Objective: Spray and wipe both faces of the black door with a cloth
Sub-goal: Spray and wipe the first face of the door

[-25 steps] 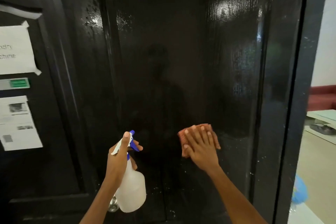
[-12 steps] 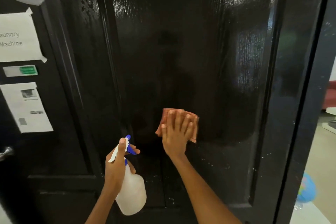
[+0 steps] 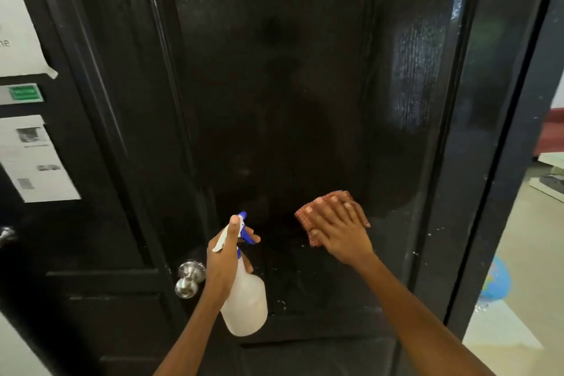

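While the glossy black door fills my view, wet streaks shine on its upper panel. My right hand lies flat, fingers spread, pressing the reddish cloth against the lower panel. My left hand is wrapped around the spray bottle, held just off the door, beside the steel knob. Papers are taped at left.

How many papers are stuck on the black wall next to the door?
2 white papers: one taped paper at the upper left edge, one printed sheet lower down. Between them sits a small green label. More may lie outside the view.
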